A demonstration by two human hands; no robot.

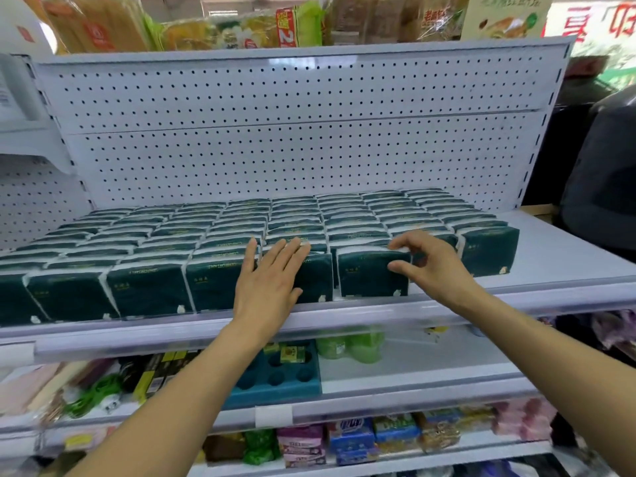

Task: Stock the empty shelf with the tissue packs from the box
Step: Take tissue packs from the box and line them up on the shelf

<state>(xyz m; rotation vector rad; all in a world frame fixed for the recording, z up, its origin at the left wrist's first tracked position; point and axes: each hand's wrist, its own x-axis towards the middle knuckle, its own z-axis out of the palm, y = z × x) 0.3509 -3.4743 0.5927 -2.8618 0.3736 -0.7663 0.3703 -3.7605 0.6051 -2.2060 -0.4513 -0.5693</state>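
Several rows of dark green tissue packs (148, 287) stand upright on the white shelf (568, 259), filling it from the left to near its right end. My left hand (272, 280) lies flat with straight fingers against the front pack in the middle. My right hand (430, 259) pinches the right edge of a front tissue pack (371, 273), thumb on its face and fingers curled over its top. The box is out of view.
A white pegboard panel (292, 132) backs the shelf. Bare shelf surface lies to the right of the packs. Lower shelves hold green bottles (351, 346), a teal tray (275, 376) and coloured packets. Food bags sit on top. A dark-clad person (605, 187) stands at right.
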